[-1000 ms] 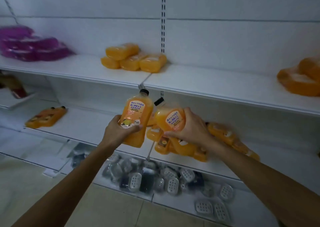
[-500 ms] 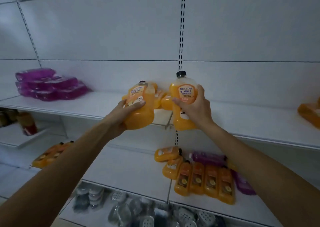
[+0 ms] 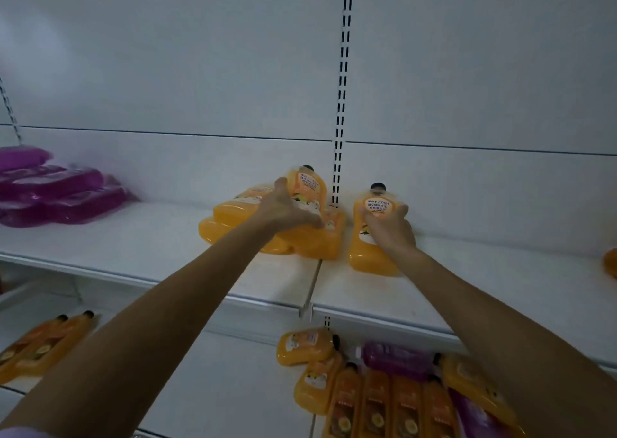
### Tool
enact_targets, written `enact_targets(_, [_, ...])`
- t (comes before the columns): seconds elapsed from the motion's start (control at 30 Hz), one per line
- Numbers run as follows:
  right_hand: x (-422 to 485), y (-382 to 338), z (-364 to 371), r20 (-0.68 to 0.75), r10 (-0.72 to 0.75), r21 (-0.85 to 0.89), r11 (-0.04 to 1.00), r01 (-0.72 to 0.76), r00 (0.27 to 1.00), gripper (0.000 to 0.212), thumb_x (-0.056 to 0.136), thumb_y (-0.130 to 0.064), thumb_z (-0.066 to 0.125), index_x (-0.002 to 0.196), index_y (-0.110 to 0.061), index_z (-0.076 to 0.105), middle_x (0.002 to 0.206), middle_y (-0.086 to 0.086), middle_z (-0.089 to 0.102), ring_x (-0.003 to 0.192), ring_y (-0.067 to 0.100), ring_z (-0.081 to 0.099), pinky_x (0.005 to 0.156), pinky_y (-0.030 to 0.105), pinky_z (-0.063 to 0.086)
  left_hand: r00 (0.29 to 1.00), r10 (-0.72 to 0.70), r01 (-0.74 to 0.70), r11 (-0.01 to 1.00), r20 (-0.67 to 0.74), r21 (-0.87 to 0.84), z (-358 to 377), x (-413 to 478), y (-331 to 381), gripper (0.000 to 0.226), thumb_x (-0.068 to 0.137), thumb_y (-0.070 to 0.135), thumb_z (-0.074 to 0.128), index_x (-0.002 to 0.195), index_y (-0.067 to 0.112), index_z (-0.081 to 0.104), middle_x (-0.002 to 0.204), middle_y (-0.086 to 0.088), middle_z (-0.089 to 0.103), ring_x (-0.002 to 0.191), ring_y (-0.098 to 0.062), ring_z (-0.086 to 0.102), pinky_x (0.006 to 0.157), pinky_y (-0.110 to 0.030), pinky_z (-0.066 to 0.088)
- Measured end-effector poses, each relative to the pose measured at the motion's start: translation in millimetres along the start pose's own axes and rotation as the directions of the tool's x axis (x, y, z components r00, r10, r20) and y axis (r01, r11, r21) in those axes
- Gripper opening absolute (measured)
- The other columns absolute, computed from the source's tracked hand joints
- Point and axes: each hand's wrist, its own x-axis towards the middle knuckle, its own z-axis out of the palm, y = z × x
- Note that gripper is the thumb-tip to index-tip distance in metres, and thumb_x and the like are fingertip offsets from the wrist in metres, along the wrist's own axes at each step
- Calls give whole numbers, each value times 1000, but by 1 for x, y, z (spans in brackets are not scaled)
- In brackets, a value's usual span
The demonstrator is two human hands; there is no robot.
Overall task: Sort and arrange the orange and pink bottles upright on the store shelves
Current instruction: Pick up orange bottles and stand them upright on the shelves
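Observation:
My left hand [image 3: 289, 208] grips an orange bottle [image 3: 306, 187] with a black cap, holding it upright over a heap of orange bottles [image 3: 233, 219] lying flat on the upper shelf [image 3: 160, 240]. My right hand [image 3: 387, 225] is wrapped around a second orange bottle [image 3: 372, 257], which stands upright on the shelf just right of the slotted upright post [image 3: 342, 103]. Pink bottles [image 3: 56, 187] lie stacked at the shelf's far left.
The lower shelf [image 3: 233, 381] holds orange bottles [image 3: 374, 404] and purple bottles [image 3: 394, 359] lying flat below my right arm, and more orange bottles [image 3: 43, 344] at lower left. Another orange bottle [image 3: 611, 262] shows at the right edge.
Both hands have carried their orange bottles up from in front of the shelf edge onto the upper shelf. The right bottle now stands on the shelf; the left one sits over the lying heap.

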Motion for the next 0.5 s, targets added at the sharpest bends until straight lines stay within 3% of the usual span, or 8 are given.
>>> enact_targets(0.13, [18,-3,8,103,84,-25,996,-82,991,88,86,-53,57,147,-6,13,143,18,34,128,36,40,100,39,37,997,-65,69,994,-47,89,8,21,-1,88,72,39,77,140,10,29,134,-12,45,119,-31,46,80,-36,44])
enact_targets(0.23, [28,-6,6,171,88,-89,993,-73,981,48,91,-33,52,129,-5,43,123,14,52,116,32,50,90,35,41,998,-51,57,980,-33,190,6,28,-3,78,80,42,68,139,7,32,135,-14,44,117,-32,46,76,-34,39])
enact_targets(0.33, [34,-2,5,225,87,-96,993,-66,970,18,92,-22,47,103,-9,49,110,12,57,108,31,54,85,35,44,997,79,-75,932,2,354,-2,33,-7,69,85,40,61,141,10,33,140,-13,41,123,-31,43,83,-36,41])
enact_targets(0.43, [35,-3,7,209,58,-145,989,-27,976,17,93,-23,46,104,-10,48,118,16,57,109,32,54,85,36,43,953,299,-292,858,51,422,-2,34,-4,53,92,31,54,139,14,38,142,-11,42,129,-27,40,98,-36,38])
enact_targets(0.5, [35,-4,7,194,47,-186,983,-10,980,26,94,-23,46,114,-7,51,123,17,55,113,33,52,87,36,43,928,345,-367,785,141,498,6,30,-3,48,95,35,48,138,15,41,138,-10,48,126,-26,44,97,-34,38])
